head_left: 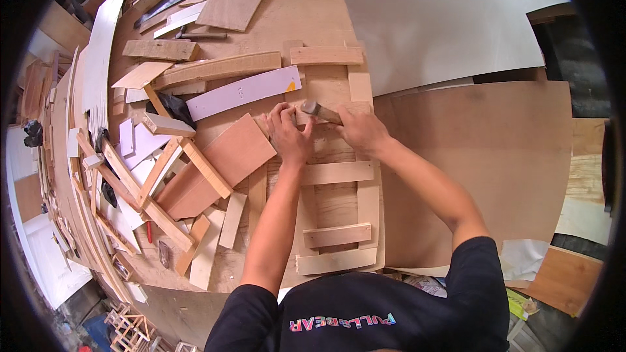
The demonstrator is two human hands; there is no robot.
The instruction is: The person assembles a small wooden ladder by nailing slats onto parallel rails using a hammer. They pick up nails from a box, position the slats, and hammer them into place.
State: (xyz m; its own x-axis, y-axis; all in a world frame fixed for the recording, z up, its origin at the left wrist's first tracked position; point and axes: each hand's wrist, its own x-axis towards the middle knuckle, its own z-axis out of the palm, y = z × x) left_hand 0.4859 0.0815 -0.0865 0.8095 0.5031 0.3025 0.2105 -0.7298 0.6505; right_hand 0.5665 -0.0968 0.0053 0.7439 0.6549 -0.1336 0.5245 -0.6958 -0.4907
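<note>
My right hand (362,132) is wrapped round the wooden handle of a hammer (324,113), whose metal head points left. The hammer head hovers over or rests by a pale cross slat (352,113) of a ladder-like wooden frame (367,202); I cannot tell if they touch. My left hand (291,135) is at that slat's left end, fingers curled, thumb close to the hammer head. Anything small between those fingers is hidden. Other slats lie across the frame's two long rails: one far slat (326,55) and several nearer my body, including a short slat (337,234).
Left of the frame lie a white-faced strip (244,93), a reddish-brown board (218,166) and a pile of wood offcuts (163,176). Farther off are a second hammer (202,36) and a handsaw (176,3). Large brown (476,169) and grey (437,19) sheets lie right.
</note>
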